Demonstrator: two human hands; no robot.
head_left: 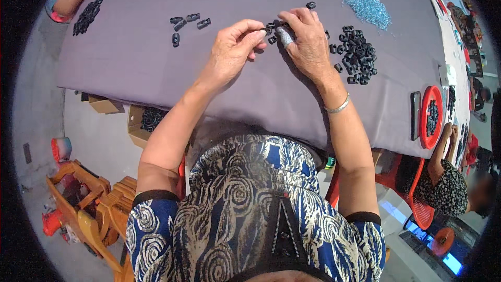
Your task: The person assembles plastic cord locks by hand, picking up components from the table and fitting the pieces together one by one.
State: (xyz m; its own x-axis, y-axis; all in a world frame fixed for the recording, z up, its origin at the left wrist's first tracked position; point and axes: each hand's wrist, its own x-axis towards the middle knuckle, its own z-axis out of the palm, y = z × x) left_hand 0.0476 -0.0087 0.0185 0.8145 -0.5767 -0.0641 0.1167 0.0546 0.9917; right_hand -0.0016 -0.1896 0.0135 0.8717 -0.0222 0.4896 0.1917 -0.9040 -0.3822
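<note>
A wide table under a grey cloth (156, 68) fills the far half of the scene, above a pale floor with cardboard boxes (136, 125) and wooden chairs (88, 203) near left. A pile of small black plastic parts (357, 55) lies right, pale blue bits (365, 2) farther off. At centre, the left hand (232, 52) and right hand (308, 42) pinch one small black piece (271, 26) between nearly closed fingertips.

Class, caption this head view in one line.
Both hands pinch small black parts above grey cloth.

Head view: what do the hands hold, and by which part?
Both the left hand and right hand pinch small black plastic pieces at their fingertips; the exact grip point is too small to tell.
</note>
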